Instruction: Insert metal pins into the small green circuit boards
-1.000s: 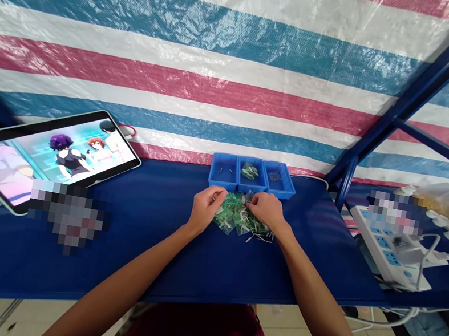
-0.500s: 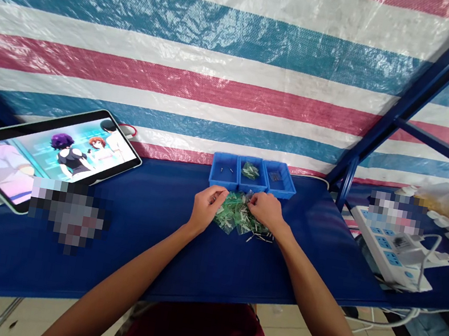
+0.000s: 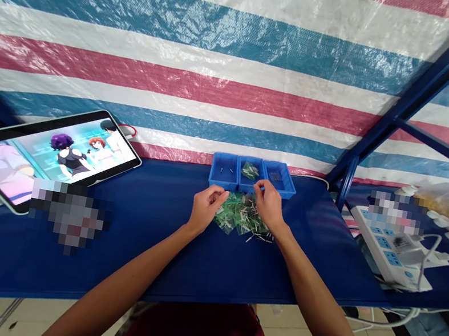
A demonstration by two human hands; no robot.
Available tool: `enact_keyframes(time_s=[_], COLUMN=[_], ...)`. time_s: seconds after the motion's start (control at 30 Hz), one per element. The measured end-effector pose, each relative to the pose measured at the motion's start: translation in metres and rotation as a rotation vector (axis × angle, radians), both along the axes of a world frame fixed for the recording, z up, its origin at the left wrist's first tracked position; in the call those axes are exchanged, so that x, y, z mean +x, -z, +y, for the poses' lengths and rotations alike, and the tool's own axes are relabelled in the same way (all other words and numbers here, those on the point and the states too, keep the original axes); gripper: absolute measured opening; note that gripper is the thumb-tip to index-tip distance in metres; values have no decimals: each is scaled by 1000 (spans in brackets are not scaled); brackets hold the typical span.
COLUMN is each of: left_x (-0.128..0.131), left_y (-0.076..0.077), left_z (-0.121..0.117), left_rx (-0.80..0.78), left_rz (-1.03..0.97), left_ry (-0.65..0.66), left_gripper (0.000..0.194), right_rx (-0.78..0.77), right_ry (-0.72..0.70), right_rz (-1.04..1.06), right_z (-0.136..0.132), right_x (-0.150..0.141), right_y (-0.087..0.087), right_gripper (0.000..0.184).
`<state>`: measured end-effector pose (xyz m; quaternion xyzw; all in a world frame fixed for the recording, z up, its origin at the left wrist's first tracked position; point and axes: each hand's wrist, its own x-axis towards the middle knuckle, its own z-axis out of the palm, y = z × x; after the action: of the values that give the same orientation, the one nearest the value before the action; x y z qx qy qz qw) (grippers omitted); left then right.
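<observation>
Spread on a dark blue tabletop (image 3: 150, 218), between two bare hands: a loose pile of small, clear, green-tinted plastic packets (image 3: 228, 218), mixed toward the right with slim, pale, rod-shaped pieces (image 3: 257, 233). At the left edge of the pile: left hand (image 3: 203, 209), with thumb and fingers curled together. Impossible to tell whether grasping anything or merely closed. At the back right of the pile: right hand (image 3: 269, 204), with thumb and forefinger near each other. Also impossible to tell whether pinching a piece or free.

Just behind the pile, side by side in a row: a left blue rectangular plastic tray (image 3: 220, 178) with a couple of small slim pieces inside, a matching middle tray (image 3: 247, 186) with greenish clear packets inside, and a matching right tray (image 3: 287, 194) with small greyish contents, too small to identify. Well left of the pile: a pale-edged, black-bordered flat tablet (image 3: 72, 158), lit with a cartoon scene. Well right of the pile: a white power strip (image 3: 399, 274) with blue sockets.
</observation>
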<state>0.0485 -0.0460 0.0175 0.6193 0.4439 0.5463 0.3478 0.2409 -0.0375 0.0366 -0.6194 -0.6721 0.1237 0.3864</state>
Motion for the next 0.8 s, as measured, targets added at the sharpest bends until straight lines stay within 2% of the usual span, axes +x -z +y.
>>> enact_keyframes(time_s=[0.13, 0.3, 0.6, 0.8], left_x=[0, 1, 2, -1], left_y=[2, 2, -1, -1], left_z=[1, 1, -1, -2], left_rx=[11, 9, 11, 16], left_rz=[-8, -18, -41, 44], left_ry=[11, 1, -26, -53], left_gripper=[29, 30, 26, 40], right_rx=[-18, -61, -19, 49], right_ry=[-128, -278, -312, -188], right_rz=[321, 636, 607, 529], right_z=[0, -1, -4, -7], right_x=[-3, -11, -14, -13], right_y=[3, 6, 6, 2], right_gripper=[17, 27, 26, 22])
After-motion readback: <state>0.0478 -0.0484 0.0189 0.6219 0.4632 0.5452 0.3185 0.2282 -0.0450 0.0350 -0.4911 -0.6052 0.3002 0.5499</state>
